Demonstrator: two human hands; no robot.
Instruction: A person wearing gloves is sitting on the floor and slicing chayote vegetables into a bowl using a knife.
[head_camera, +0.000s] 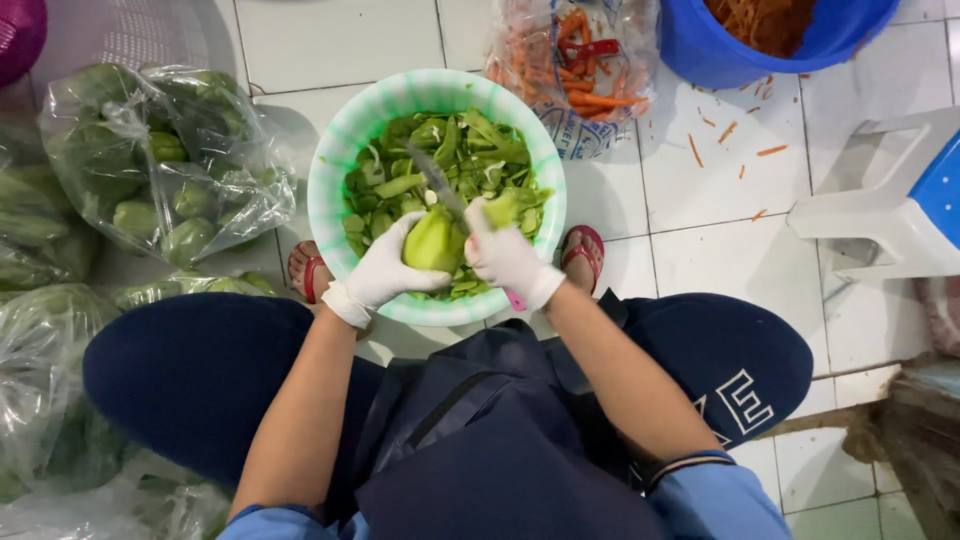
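Observation:
My left hand (385, 270), in a white glove, cups a pale green chayote (432, 242) over a light green plastic basin (340, 150). Also gloved, my right hand (507, 258) grips a knife whose pink handle end (516, 299) shows below the wrist. The knife's blade (437, 180) points away from me, above the chayote. Several green peels and cut pieces (470, 150) fill the basin.
Clear bags of whole chayotes (165, 160) lie to the left on the tiled floor. At the top are a bag of carrot peels (585, 60) and a blue tub of shredded carrot (770, 30). On the right stands a white and blue stool (900, 195). My sandalled feet (308, 270) flank the basin.

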